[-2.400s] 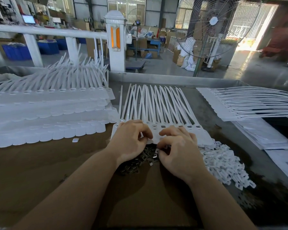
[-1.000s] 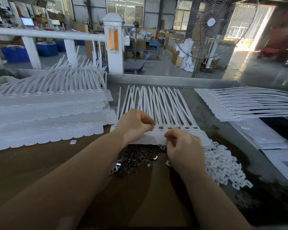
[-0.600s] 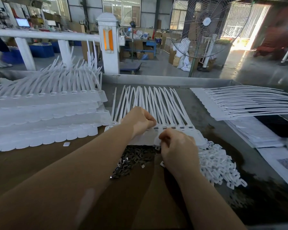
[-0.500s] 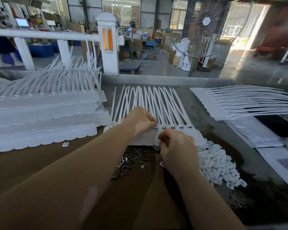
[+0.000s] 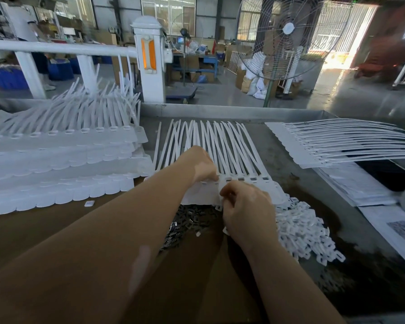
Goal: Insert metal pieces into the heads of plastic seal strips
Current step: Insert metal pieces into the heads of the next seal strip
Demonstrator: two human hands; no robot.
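You are working at the row of seal strips (image 5: 222, 155) lying fanned out in the middle of the bench, their heads (image 5: 246, 180) lined up just in front of your knuckles. Your left hand (image 5: 202, 164) is curling down onto the head end of the row, fingertips pinching or pressing there (I cannot tell whether a metal piece is between them). Your right hand (image 5: 246, 206) is curling closed just beside it, fingers tucked under, so what it is holding is hidden.

The risk I am judging: a piece is going in crooked or back to front, because your own hands are covering the slot. The loose metal pieces (image 5: 187, 220) are lying right under your wrists, touching the pile of small white plastic parts (image 5: 299, 232), so a sweep of the forearm is likely mixing them.
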